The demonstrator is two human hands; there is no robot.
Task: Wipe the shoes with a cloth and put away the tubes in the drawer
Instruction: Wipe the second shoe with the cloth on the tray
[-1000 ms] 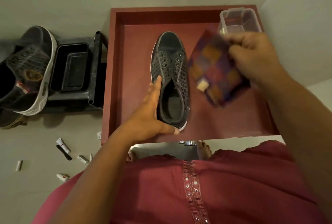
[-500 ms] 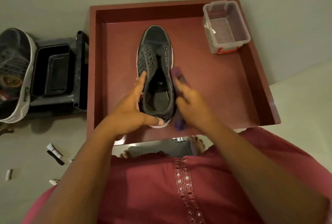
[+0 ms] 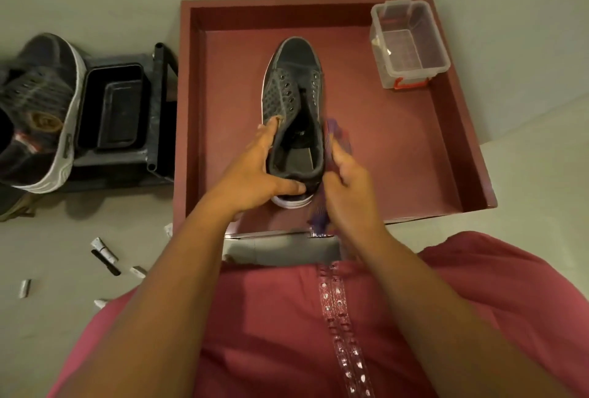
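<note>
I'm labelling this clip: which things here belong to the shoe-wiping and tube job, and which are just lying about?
Job: dark shoe, cloth, second shoe, tubes on the floor, left hand, right hand.
Lying about: clear plastic box, black tray, red tray.

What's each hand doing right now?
Left hand: holds the shoe at its heel.
Right hand: holds the cloth against the shoe's side.

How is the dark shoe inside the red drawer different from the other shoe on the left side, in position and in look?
The shoe in the drawer lies flat on the bottom of the red drawer, toe away; the left hand grips it and the right hand presses the cloth against its side. The shoe on the left sits outside, untouched, partly cut off by the frame. Its white sole looks thicker. Both are dark with white soles.
</note>
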